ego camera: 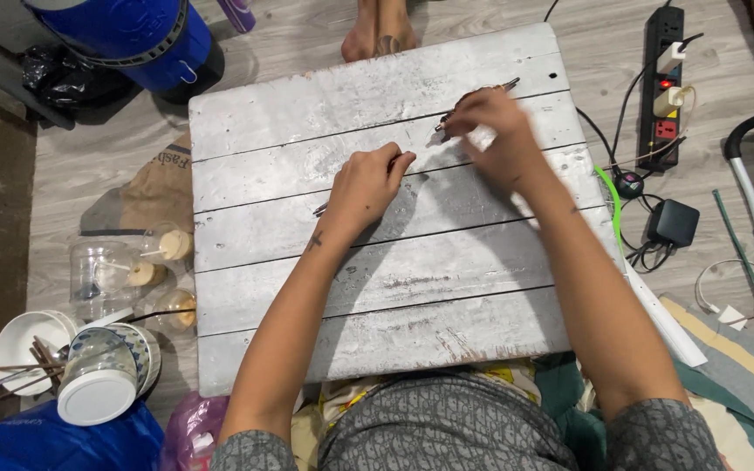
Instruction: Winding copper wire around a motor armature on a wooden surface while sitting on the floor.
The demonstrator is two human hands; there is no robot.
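Hands at work on a low table [377,296] of whitewashed planks, set on the floor. Right hand [495,131] near the far right part of the table, fingers pinched shut on a thin dark metal tool [480,98]; looks like small pliers or tweezers, but motion blur hides the type. Its tip sticks out past the fingers toward the far right corner, the other end toward the middle of the table. Long axis: a diagonal, near left to far right.

Left hand [368,185] near the middle of the table, curled into a loose fist, knuckles down on the planks. A slim dark piece [320,209] shows just beside the wrist; cannot tell whether the fingers grip it or only cover it.

Handling judgement: tool looks stiff, light and narrow, likely smooth metal, so prone to slip or twist. Best held at mid-length between thumb and fingertips.

Surroundings: jars and a bowl with chopsticks [19,371] on the floor beside the near left corner; power strip [665,83] beyond the right edge; a bare foot [379,30] past the far edge, another person's.
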